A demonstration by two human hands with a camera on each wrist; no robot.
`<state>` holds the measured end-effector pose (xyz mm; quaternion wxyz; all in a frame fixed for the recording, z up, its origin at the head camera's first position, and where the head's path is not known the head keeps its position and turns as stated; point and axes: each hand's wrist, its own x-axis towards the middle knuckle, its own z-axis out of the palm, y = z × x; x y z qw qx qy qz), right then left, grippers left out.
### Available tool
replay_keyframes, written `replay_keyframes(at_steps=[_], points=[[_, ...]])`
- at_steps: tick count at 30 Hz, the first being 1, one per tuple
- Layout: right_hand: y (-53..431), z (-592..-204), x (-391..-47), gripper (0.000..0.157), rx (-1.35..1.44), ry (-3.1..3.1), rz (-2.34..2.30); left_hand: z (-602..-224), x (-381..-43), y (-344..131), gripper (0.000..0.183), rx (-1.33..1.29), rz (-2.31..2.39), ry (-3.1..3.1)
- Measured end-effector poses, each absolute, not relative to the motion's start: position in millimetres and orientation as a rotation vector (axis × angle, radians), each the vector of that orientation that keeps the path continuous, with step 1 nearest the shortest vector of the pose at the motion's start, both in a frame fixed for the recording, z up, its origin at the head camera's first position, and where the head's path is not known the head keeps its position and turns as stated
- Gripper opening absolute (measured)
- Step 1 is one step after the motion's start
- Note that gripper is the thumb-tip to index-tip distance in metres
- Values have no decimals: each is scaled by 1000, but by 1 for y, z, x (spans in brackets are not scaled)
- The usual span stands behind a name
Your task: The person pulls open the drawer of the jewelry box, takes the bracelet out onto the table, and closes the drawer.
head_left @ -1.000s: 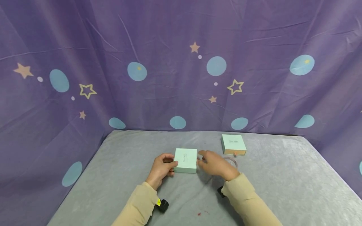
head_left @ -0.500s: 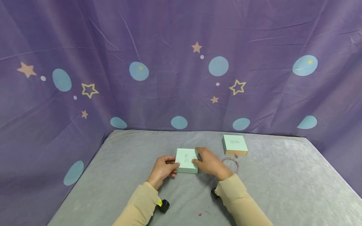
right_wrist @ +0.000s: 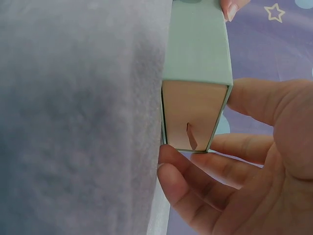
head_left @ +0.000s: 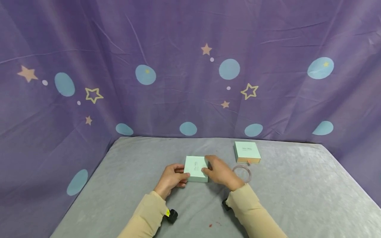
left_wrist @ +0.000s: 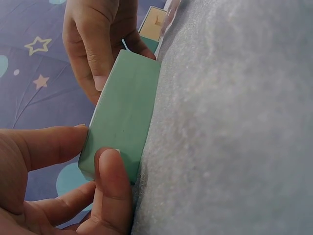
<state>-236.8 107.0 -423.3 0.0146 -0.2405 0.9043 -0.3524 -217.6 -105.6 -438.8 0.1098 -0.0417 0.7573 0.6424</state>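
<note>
A small mint-green drawer box [head_left: 195,168] with printed lettering lies flat on the grey cloth. My left hand [head_left: 171,178] grips its left end, thumb on the top edge and fingers along the side. At the other end my right hand [head_left: 219,170] holds the box, its thumb over the top near the right edge and its fingers around the far corner. The right wrist view shows the peach drawer front [right_wrist: 193,110] with a short ribbon tab [right_wrist: 192,136], flush within the green sleeve. Some right fingertips reach beneath that end.
A second mint-green box [head_left: 247,151] stands at the back right, its peach drawer side facing me. A translucent pinkish bangle [head_left: 250,173] lies between it and my right wrist. Behind the table [head_left: 297,191] hangs a purple curtain [head_left: 178,99].
My right hand has moved left from beside the box onto its right end and now holds it. My left hand keeps its grip, and the box stays in about the same place.
</note>
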Motion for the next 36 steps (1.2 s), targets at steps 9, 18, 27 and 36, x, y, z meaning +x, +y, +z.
replay_keyframes(at_steps=[9,18,27,36], points=[[107,-424,-236,15,-763,2847,-1079,-439,-217,-105,50,-132,1899,2217],[106,-424,-234,13,-741,2864,-1056,-439,-217,-104,48,-143,1917,2217],[105,-421,-229,53,-596,2927,-963,-440,-218,-103,43,-168,1959,2227],[104,-419,-228,56,-544,2975,-866,-439,-218,-102,37,-184,1997,2223]])
